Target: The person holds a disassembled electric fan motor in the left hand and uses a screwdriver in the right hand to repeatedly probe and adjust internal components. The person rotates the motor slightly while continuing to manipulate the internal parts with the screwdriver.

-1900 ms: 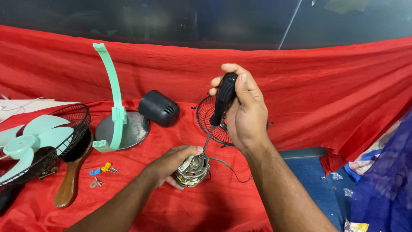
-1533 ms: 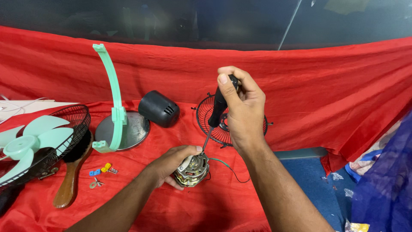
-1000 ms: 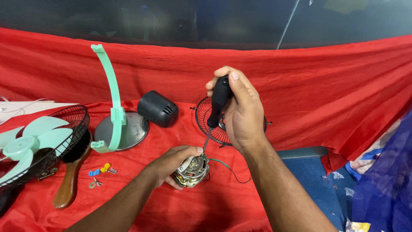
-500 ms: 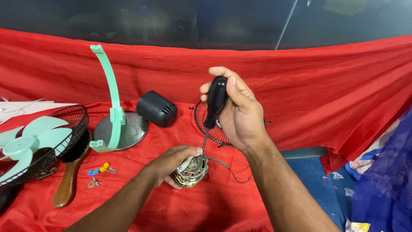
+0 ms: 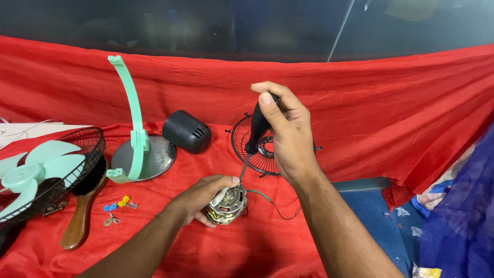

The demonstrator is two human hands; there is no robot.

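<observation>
Red cloth-draped counter (image 5: 360,113) under everything, folds all over, soft footing.

Left of motor, far edge: black wire fan guard (image 5: 77,154) with pale-green plastic fan blade (image 5: 31,167) lying in it, both cut off by frame edge. Light, flexy.

Left and behind motor: round bare-metal fan base (image 5: 154,159) with curved mint-green plastic stand arm (image 5: 133,113) standing upright on it. Arm stiff but thin.

Just behind motor: second black wire guard (image 5: 257,149) propped against the cloth, partly hidden by right hand.

Behind-left of motor: black plastic dome-shaped motor cover (image 5: 188,131), on its side, vent slots visible. Light shell.

Left of motor: brown wooden-handled brush (image 5: 82,211), bristle end partly tucked under the guard.

Small round fan motor with metal laminations and copper windings (image 5: 226,204), centre of counter, resting on cloth. Judged dense and heavy for its size, rigid, edges likely sharp; windings and green lead wire (image 5: 272,203) fragile. Best gripped round the outer steel stack, not wires.

Left hand (image 5: 198,198) cupped round motor's left side, thumb on top, fingers curled under. Right hand (image 5: 288,134) fisted round black handle of screwdriver (image 5: 256,134), held above the motor, thin shaft slanting down to its top. Tip contact hidden, can't tell which screw.

Left of motor: small blue and yellow crimp connectors and loose metal hardware (image 5: 117,206), too tiny to identify.

Right of motor: blue surface and blue fabric, cut off, unclear.
</observation>
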